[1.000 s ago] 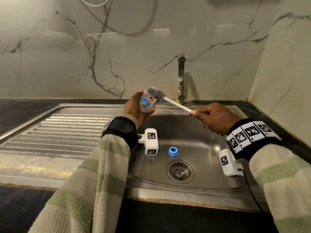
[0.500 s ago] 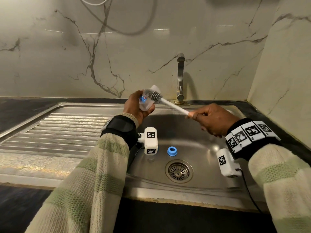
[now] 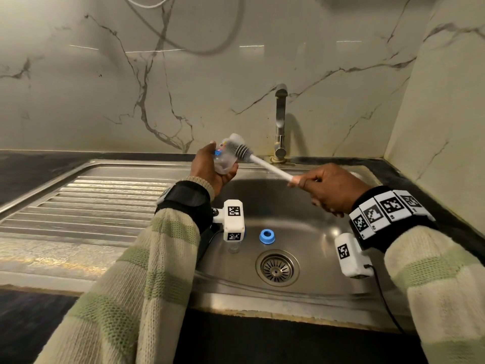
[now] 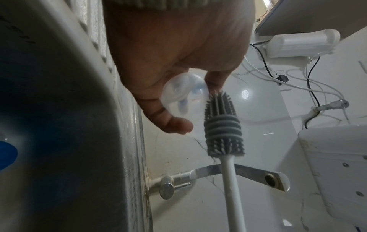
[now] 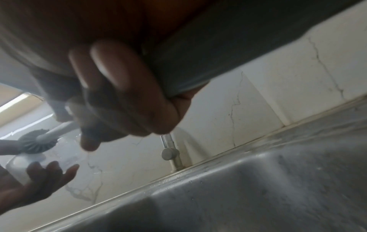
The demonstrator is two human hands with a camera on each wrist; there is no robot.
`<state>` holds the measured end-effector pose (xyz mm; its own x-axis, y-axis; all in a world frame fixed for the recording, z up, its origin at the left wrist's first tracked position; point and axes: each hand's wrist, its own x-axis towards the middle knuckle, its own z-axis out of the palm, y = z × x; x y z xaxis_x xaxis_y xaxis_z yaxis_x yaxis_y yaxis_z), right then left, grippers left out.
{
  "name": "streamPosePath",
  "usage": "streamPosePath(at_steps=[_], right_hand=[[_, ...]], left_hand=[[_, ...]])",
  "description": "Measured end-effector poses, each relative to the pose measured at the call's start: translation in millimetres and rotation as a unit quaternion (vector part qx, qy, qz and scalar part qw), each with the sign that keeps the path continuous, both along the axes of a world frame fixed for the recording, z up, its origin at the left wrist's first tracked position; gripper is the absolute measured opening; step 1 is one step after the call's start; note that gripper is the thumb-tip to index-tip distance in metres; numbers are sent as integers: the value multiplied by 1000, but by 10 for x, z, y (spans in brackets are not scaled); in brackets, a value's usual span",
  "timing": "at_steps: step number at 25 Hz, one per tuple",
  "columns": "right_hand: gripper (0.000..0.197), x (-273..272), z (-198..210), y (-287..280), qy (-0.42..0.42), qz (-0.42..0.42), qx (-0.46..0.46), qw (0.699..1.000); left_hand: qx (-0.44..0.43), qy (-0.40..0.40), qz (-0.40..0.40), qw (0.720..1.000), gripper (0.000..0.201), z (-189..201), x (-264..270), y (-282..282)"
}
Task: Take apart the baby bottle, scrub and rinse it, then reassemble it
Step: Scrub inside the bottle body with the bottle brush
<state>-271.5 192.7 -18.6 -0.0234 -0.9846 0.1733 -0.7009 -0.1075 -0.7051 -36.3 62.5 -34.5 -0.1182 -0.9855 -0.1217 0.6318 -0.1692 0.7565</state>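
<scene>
My left hand (image 3: pixel 210 166) grips the clear baby bottle body (image 3: pixel 225 158), tilted on its side above the sink's back left corner. In the left wrist view the bottle (image 4: pixel 182 92) sits between thumb and fingers. My right hand (image 3: pixel 325 190) grips the white handle of the bottle brush (image 3: pixel 267 165). Its grey ribbed head (image 3: pixel 237 151) is at the bottle's mouth; the brush head (image 4: pixel 222 124) shows partly inside the clear wall. The blue screw ring (image 3: pixel 267 236) lies on the sink floor. A clear teat-like piece (image 3: pixel 233 248) lies below the left wrist camera.
The steel sink basin (image 3: pixel 315 227) has a drain (image 3: pixel 277 267) at its middle front. The tap (image 3: pixel 280 122) stands behind it, no water running. A ribbed draining board (image 3: pixel 91 206) extends to the left. Marble walls close the back and right.
The brush head has pushed from beside the bottle to its mouth. Both hands have edged slightly left, and the bottle has tipped more onto its side.
</scene>
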Motion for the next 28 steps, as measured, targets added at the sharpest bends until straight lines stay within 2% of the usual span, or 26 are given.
streamPosePath(at_steps=[2,4,6,9,19,23,26,28], right_hand=[[26,20,-12,4,14,6,-5,1000],[25,37,-21,2,14,-5,-25,1000],[23,58,-26,6,-4,15,-3,1000],[22,49,-28,3,1,7,-20,1000],[24,45,-7,17,14,15,3,1000],[25,66,16,25,11,15,0,1000],[24,55,15,35,0,-2,-11,1000],[25,63,13,30,-7,16,6,1000]], left_hand=[[-9,-3,-14,1000,31,-8,7,7],[-22,-30,1,999,44,-3,5,-6],[-20,-48,11,999,52,-3,-7,-7],[-18,-60,11,998,49,5,-17,21],[-9,-45,20,999,45,4,-17,18],[-13,-13,-11,1000,48,4,17,51],[-24,-21,-23,999,41,29,4,69],[-25,-26,-14,999,45,30,-1,78]])
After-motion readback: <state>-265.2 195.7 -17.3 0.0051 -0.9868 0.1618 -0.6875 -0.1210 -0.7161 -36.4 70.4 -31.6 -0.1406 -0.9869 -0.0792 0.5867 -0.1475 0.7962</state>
